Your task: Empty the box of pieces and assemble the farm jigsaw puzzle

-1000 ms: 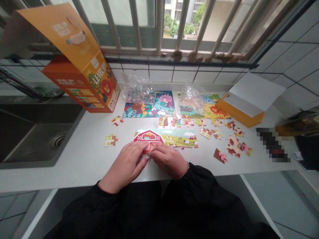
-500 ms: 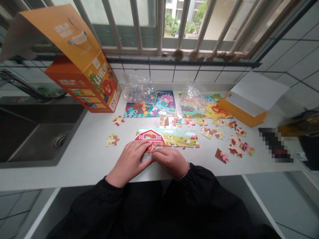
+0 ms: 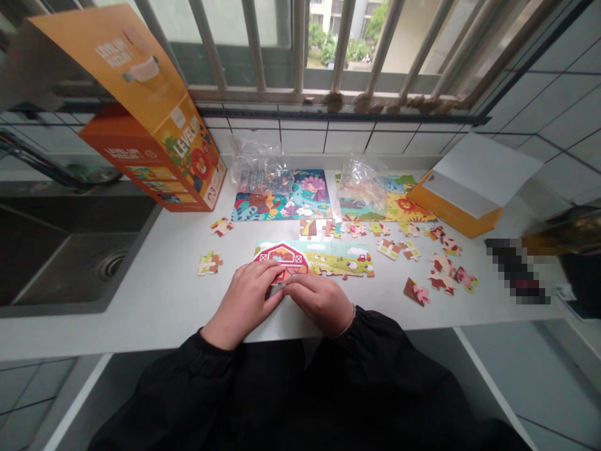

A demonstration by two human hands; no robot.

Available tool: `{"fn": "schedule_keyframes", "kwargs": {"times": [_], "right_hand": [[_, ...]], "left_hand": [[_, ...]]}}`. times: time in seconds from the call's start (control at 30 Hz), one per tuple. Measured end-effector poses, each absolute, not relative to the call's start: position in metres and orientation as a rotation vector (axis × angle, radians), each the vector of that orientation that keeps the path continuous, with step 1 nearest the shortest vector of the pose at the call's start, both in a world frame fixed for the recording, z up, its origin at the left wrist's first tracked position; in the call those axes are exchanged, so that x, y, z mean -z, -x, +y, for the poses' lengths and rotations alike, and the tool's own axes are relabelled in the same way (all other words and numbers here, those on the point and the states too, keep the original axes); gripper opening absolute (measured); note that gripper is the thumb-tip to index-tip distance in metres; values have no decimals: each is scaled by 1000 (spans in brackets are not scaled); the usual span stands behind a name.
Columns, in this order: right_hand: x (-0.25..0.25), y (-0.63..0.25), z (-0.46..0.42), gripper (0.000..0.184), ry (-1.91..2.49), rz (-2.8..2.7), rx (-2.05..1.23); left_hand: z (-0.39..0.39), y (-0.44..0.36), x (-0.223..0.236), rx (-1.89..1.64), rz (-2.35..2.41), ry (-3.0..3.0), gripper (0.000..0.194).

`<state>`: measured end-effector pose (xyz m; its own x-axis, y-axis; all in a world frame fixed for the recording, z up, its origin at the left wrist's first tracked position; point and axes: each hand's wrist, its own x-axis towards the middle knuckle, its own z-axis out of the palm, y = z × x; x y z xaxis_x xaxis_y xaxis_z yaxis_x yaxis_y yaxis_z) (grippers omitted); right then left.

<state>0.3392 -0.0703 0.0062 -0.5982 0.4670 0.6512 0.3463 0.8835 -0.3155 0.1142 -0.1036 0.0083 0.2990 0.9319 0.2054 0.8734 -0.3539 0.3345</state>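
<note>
A joined section of jigsaw puzzle [image 3: 328, 258] lies on the counter, showing a red barn, green fields, sheep and a small tractor. My left hand [image 3: 251, 300] rests flat over its lower left part, fingers stretched out and thumb apart. Beside it, my right hand [image 3: 319, 302] has its fingers pinched at the edge of a red puzzle piece [image 3: 278, 279] below the barn. Most of that piece is hidden by my fingers. The fingertips of both hands nearly meet there.
Loose puzzle pieces [image 3: 441, 274] lie to the right, and a few others [image 3: 210, 263] to the left. Behind are two picture sheets [image 3: 307, 195] under plastic bags [image 3: 260, 166]. An orange box [image 3: 188, 163] stands by the sink [image 3: 84, 250]; an opened box [image 3: 464, 200] sits at right.
The view has shifted slightly. My hands stay at the same spot on the puzzle, with only a very small movement of the fingers.
</note>
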Motion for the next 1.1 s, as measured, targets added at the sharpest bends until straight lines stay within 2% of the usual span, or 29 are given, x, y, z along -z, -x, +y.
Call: {"fn": "schedule_keyframes", "kwargs": {"times": [0.27, 0.53, 0.67, 0.83, 1.1], "right_hand": [[-20, -352, -74, 17, 544, -2193, -205], [-21, -383, -79, 20, 656, -2251, -286], [-18, -373, -81, 18, 605, -2282, -274], [-10, -353, -77, 20, 564, -2371, -250], [4, -349, -70, 20, 554, -2438, -307]], "left_hand": [[-105, -112, -9, -648, 1635, -2376, 35], [-117, -106, -17, -751, 1575, -2246, 53], [-125, -99, -13, -829, 1720, -2214, 49], [-136, -94, -6, -757, 1707, -2267, 41], [-147, -97, -5, -766, 1717, -2340, 40]]}}
